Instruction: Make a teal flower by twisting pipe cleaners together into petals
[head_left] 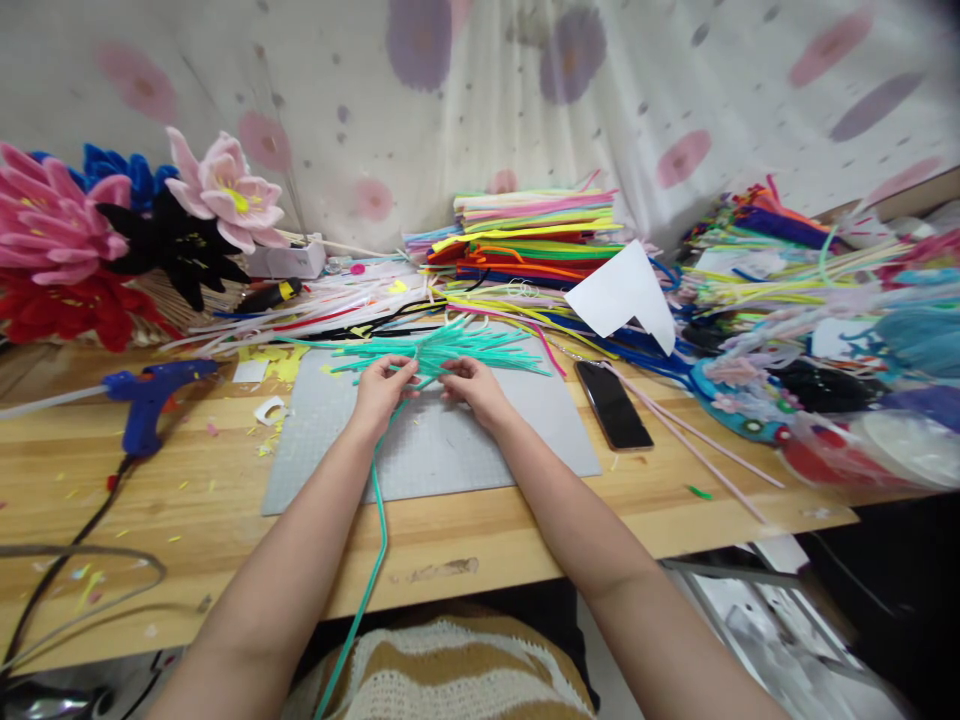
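My left hand [386,385] is closed in a pinch on a teal pipe cleaner [380,500]. From those fingers the long strand trails over the mat and table edge towards my lap. Just to the right, my right hand [476,388] is also closed, its fingertips around a teal piece between the hands. Which part of the strand it grips is hard to make out. Directly behind both hands, a bundle of teal pipe cleaners [495,350] fans out to either side. Under them lies a grey cutting mat [442,460].
On the left are a blue glue gun [150,400] with its cord and several fuzzy flowers [187,235]. Stacks of coloured pipe cleaners [532,235] line the back. A phone [615,405] sits right of the mat, below a white paper piece [626,295]. Yellow scraps [281,365] litter the left.
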